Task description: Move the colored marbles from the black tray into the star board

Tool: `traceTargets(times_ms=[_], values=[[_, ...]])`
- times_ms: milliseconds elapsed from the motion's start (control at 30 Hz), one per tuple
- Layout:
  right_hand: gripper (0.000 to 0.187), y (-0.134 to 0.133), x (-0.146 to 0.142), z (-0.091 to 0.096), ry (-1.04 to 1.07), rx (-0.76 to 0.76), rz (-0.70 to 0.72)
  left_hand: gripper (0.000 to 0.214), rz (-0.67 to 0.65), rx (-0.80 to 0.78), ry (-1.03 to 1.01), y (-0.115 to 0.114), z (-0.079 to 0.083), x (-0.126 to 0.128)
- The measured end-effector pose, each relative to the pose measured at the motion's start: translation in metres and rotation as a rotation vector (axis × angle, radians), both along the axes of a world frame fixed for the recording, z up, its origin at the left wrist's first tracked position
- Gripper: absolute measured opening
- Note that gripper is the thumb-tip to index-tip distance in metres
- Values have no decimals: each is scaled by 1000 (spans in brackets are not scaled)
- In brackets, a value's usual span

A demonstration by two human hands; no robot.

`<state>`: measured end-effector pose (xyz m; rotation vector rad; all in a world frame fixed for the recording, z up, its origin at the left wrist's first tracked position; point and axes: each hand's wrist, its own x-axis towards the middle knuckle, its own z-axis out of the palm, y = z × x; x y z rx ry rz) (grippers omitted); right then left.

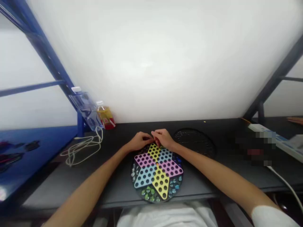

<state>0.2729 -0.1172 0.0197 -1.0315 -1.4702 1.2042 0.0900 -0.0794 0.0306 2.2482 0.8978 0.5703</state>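
A round Chinese checkers board [159, 172] lies on the black table, its star of yellow, pink and light blue points full of dark holes. Around the star, the rim pockets hold green marbles [149, 193], blue marbles [174, 186] and clear marbles [134, 171]. Over the board's far edge, my left hand [141, 141] is closed, fingertips together near the top yellow point. Close beside it, my right hand [163, 138] is closed in a pinch over the same edge. Whatever lies between the fingers of either hand is too small to make out.
A round black lid-like tray [195, 142] lies behind my right forearm. At the left stand a large clear bottle [86, 107] and a yellow-and-red bottle [105, 117], with a white cable [82, 146] before them. A power strip [281, 142] sits at the right, near a pixelated patch.
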Motion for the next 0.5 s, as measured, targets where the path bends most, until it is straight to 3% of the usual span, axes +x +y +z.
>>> traceTargets(times_ms=[300,500], values=[[34,7,8,2,73,64,1,33,0,-34,-6,-2,3,1],[15,-11,34,12,-218,277,-70,32,-3,-70,-7,-4,7,0]])
